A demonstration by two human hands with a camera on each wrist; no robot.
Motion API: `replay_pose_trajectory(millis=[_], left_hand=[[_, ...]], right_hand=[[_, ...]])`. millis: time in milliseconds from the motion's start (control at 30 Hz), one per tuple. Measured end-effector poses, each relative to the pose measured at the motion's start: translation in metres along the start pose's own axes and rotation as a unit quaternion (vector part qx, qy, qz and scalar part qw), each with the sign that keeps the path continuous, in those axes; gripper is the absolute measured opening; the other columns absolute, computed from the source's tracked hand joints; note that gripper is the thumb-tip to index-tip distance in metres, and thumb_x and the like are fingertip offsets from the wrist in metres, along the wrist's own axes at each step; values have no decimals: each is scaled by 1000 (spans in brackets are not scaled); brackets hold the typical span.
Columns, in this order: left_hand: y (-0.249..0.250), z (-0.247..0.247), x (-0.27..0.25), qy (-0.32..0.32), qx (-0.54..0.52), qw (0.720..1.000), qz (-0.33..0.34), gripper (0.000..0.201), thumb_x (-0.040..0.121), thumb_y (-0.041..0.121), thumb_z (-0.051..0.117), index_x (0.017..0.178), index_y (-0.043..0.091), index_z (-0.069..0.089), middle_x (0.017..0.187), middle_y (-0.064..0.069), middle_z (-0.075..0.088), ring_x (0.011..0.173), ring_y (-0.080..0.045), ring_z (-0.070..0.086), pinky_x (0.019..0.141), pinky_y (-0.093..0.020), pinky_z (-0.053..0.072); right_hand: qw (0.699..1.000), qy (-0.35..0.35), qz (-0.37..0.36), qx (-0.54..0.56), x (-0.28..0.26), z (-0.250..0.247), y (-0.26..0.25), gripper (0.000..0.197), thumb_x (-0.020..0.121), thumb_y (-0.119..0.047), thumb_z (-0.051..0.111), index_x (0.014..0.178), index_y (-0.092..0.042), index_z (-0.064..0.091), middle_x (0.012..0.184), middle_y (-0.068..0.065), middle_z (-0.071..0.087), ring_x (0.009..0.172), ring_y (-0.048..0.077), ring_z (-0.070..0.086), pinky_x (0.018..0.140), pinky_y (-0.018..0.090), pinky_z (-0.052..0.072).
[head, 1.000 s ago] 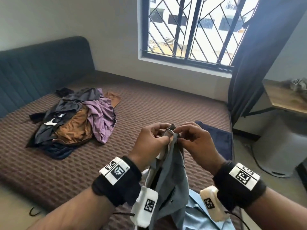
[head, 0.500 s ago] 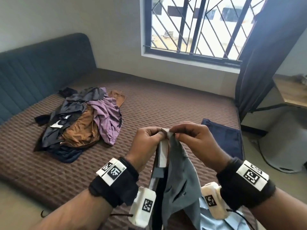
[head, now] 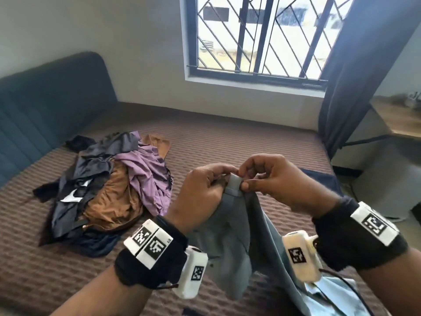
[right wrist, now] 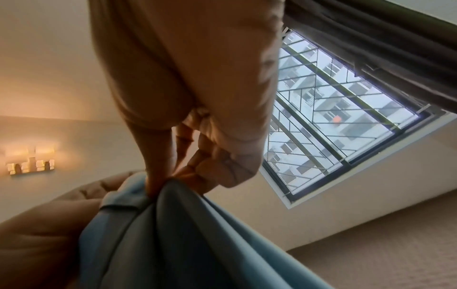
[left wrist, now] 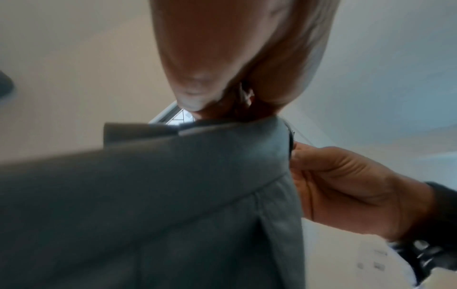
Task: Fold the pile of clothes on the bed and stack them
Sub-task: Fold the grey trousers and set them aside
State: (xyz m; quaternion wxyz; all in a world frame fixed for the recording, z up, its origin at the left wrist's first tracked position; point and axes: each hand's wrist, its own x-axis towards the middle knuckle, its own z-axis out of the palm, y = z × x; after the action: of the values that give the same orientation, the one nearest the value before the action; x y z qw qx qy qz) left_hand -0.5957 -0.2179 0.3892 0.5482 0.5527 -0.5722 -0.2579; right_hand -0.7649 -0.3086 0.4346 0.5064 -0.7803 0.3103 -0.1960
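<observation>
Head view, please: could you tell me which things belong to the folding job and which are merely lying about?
Part of the job:
- grey-blue garment, pinched by left hand and right hand
- pile of unfolded clothes
- folded navy garment
- bed

Lying about:
- dark curtain
- wooden desk
- window

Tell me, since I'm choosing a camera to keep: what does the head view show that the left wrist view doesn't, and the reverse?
Only the head view shows the pile of clothes on the bed, the folded navy garment and both wristbands. Only the left wrist view shows the grey garment from below, with its seamed band and the right hand palm side. Both show the left hand and right hand pinching that garment's top edge.
</observation>
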Motion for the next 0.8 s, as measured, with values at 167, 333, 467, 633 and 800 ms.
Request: replay_pose_trajectory(millis=[167, 333, 467, 633, 800], left_hand=[[-11, -14, 8, -3, -96, 995, 17, 30, 90, 13, 66, 104, 31, 46, 80, -12, 73, 66, -22, 68, 57, -35, 51], [-34, -23, 7, -24, 2, 999, -22, 51, 83, 65, 59, 119, 32, 45, 97, 3, 69, 90, -8, 68, 77, -30, 56], [-49, -14, 13, 19, 95, 994, 45, 42, 91, 54, 49, 104, 18, 68, 91, 9, 68, 88, -7, 64, 80, -38, 51], [-27, -18, 38, 86, 134, 972, 172, 29, 97, 34, 52, 93, 8, 62, 81, 6, 59, 72, -8, 54, 68, -22, 46], [23, -34, 83, 85, 190, 937, 280, 18, 96, 20, 52, 100, 4, 61, 91, 1, 58, 83, -6, 51, 76, -13, 41]], right_hand=[[990, 11, 42, -131, 13, 13, -13, 25, 84, -15, 74, 100, -35, 70, 98, -12, 68, 80, 11, 64, 76, 31, 55], [987, 79, 27, -140, 22, 30, -10, 14, 84, -10, 73, 90, -23, 72, 85, -5, 70, 81, 12, 66, 74, 28, 58], [992, 102, -37, -62, 25, 39, 1, 22, 83, -2, 73, 101, -14, 68, 90, 0, 70, 82, 7, 64, 76, 17, 51], [995, 96, -16, 8, 14, 39, 71, 35, 77, 5, 65, 101, -13, 47, 93, 12, 63, 78, 15, 58, 71, 36, 54], [986, 158, 24, -47, -12, 39, 185, 50, 69, 7, 66, 101, -31, 65, 92, -4, 69, 84, 5, 58, 77, 35, 52]])
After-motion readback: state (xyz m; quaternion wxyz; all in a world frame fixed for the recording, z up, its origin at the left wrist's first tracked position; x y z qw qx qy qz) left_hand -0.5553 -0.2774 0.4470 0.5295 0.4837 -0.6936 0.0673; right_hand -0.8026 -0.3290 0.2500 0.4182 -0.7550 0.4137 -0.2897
